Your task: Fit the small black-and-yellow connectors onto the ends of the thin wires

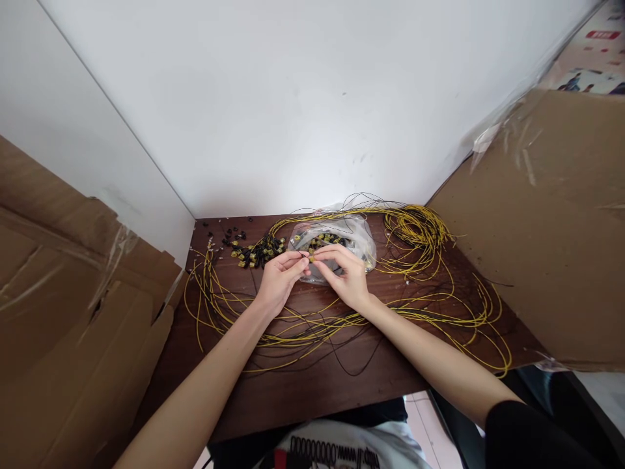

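Note:
My left hand [280, 281] and my right hand [347, 276] meet above the middle of the brown table. The right thumb and forefinger pinch a small yellow connector [311, 258]. The left fingertips are closed on a thin black wire [301, 255] at the connector's side; whether the two are joined is too small to tell. Right behind and below the hands lies a clear plastic bag [367, 242] with several yellow-and-black parts in it. To the left of the bag is a heap of yellow connectors with black sleeves [258, 252], with wires running from it.
Long yellow and black wires [312, 335] stretch across the table under my forearms. A coil of yellow wire [420, 228] lies at the back right. Loose small black pieces [237, 233] are scattered back left. Cardboard sheets [551, 228] flank both sides; a white wall [303, 117] stands behind.

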{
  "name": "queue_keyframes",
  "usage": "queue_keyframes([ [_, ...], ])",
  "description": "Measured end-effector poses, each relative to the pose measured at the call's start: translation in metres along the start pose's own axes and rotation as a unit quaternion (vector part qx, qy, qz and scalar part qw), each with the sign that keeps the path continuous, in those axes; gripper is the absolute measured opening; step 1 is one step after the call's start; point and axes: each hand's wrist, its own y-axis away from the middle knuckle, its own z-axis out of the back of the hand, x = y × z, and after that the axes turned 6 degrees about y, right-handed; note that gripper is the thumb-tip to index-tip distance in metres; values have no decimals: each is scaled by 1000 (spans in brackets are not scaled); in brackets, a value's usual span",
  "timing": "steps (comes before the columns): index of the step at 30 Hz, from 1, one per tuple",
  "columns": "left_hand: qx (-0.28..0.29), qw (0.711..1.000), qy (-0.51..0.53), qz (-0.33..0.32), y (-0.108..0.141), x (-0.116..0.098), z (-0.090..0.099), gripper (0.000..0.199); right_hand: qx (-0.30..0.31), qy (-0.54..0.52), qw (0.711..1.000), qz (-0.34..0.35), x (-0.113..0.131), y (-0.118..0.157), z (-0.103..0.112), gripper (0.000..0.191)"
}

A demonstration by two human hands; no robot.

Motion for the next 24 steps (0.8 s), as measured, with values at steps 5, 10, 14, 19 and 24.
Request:
queue_keyframes([
  [5,11,1000,-14,9,1,-2,0,24,8,8,1000,-6,-1,-1,1,13],
  [10,-3,999,-37,-5,1,-1,0,24,30,3,1000,-7,-3,-1,0,14],
  [14,-5,997,-76,-32,1,0,0,24,32,3,999,-1,-2,-1,0,13],
  [19,-26,987,-139,-71,3,0,-2,23,32,6,999,-16,-1,-1,0,10],
  [24,-22,989,-130,-62,5,0,-5,22,26,1,999,-19,0,-1,-1,9],
])
